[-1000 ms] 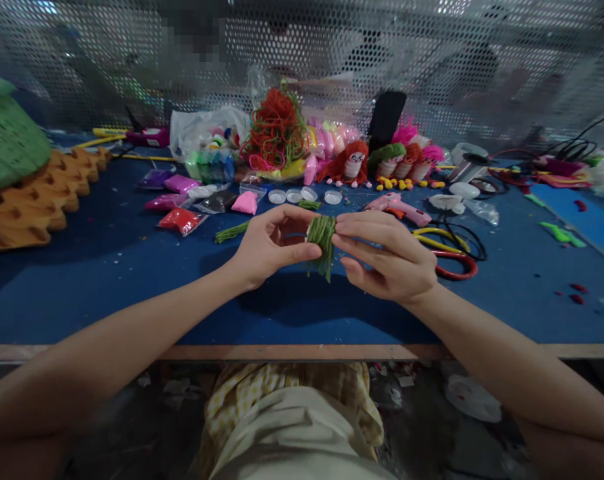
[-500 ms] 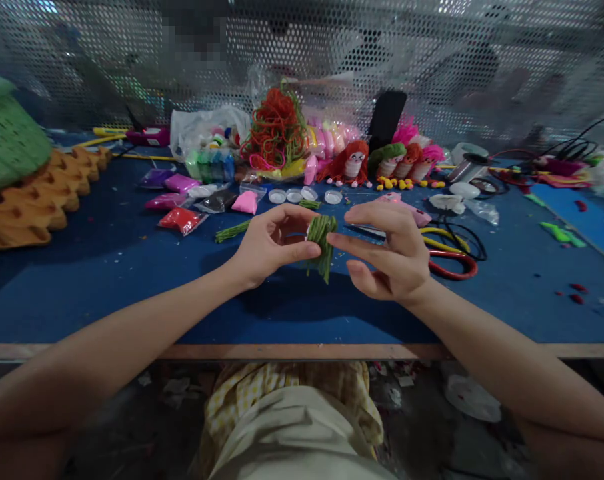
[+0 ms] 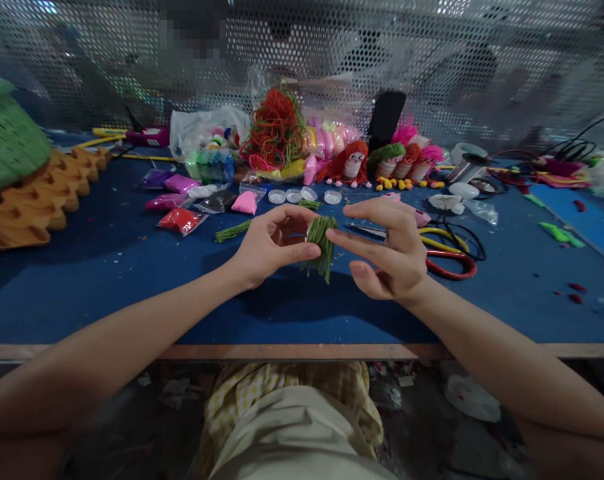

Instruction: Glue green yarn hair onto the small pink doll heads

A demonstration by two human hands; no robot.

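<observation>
My left hand (image 3: pixel 275 245) is closed round a small head wrapped in green yarn (image 3: pixel 321 244), held just above the blue table (image 3: pixel 107 280). Loose green strands hang down from the bundle. My right hand (image 3: pixel 389 253) is beside it on the right, fingers spread, with the index and middle fingertips touching the yarn's right side. A second short bunch of green yarn (image 3: pixel 232 231) lies on the table to the left of my left hand.
Pink glue gun (image 3: pixel 417 215), red-handled scissors (image 3: pixel 449 263), several small yarn dolls (image 3: pixel 355 163), a red yarn tangle (image 3: pixel 275 133), bags of coloured clay (image 3: pixel 182 220), white lids (image 3: pixel 292 196), orange foam trays (image 3: pixel 37 200) and a green basket (image 3: pixel 7 133) lie around. Mesh wall behind.
My right hand has let go of the green yarn bundle and opened its fingers, lifting slightly; only fingertips now touch it. The left hand keeps its hold.
</observation>
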